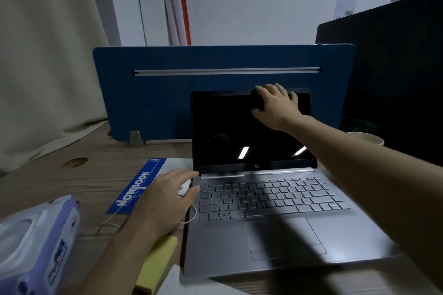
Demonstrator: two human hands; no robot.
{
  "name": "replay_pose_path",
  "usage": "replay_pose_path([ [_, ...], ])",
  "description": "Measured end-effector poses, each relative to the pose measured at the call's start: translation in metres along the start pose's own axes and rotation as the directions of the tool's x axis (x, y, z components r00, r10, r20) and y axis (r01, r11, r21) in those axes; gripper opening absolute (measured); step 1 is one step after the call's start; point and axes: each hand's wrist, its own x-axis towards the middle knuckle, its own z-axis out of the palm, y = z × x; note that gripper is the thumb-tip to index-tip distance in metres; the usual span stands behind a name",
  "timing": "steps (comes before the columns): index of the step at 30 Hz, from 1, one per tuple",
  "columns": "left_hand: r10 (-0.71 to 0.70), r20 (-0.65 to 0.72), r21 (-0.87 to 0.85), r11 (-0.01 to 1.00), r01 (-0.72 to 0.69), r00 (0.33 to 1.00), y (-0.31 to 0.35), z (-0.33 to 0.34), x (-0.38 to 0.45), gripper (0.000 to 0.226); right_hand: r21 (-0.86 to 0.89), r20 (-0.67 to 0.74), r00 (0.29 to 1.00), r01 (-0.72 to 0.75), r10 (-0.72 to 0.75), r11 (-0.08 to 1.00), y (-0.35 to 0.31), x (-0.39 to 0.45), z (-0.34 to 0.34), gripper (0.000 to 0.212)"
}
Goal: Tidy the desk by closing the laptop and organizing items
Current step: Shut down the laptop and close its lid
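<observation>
We see our right hand gripping the top edge of the HP laptop lid, fingers curled over the rim so their tips are hidden behind it, thumb pressed on the black glossy screen. The lid stands open, nearly upright; our right forearm crosses in front of its right side and shades part of the flat silver keyboard.

Our left hand pinches a small white plug at the laptop's left rear corner; we cannot make out the port itself. A thin white cable loops from under this hand across the wood-grain bench.

Beneath the left hand lies a blue-and-white notebook, mostly covered by it. Under the left wrist sits a yellow sticky-note pad, partly hidden. Left of that forearm, a soft lilac wet-wipe pack is cut off by the frame. Beyond the right hand stands a blue felt divider; right of the forearm, a pale cup shows only its rim.
</observation>
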Motion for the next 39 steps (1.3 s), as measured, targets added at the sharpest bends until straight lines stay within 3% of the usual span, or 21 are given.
replay_pose_path([
  [6, -0.024, -0.003, -0.022, 0.999, 0.024, 1.000, 0.002, -0.002, 0.000, 0.037, -0.092, -0.095, 0.995, 0.005, -0.013, 0.996, -0.004, -0.004, -0.014, 0.063],
  [15, -0.054, 0.025, -0.007, 0.999, 0.054, 0.998, 0.006, -0.013, -0.002, 0.035, -0.053, -0.264, 0.963, 0.041, -0.054, 0.998, -0.016, -0.043, -0.049, 0.055],
  [27, -0.131, -0.110, -0.162, 0.980, 0.113, 0.985, 0.008, -0.038, -0.020, 0.037, -0.101, -0.371, 0.916, 0.124, -0.153, 0.987, -0.018, -0.184, -0.062, 0.039],
  [30, -0.104, -0.068, -0.160, 0.983, 0.092, 0.992, 0.012, -0.036, -0.025, 0.037, -0.121, -0.320, 0.925, 0.176, -0.206, 0.977, -0.015, -0.229, -0.055, 0.038],
  [34, -0.089, 0.068, -0.171, 0.980, 0.100, 0.994, 0.016, -0.031, -0.030, 0.035, -0.060, -0.087, 0.966, 0.239, -0.243, 0.969, -0.004, -0.274, -0.045, 0.045],
  [39, -0.155, 0.231, -0.078, 0.981, 0.177, 0.961, 0.010, -0.030, -0.034, 0.025, 0.064, 0.103, 0.962, 0.248, -0.253, 0.967, 0.011, -0.298, -0.039, 0.045],
])
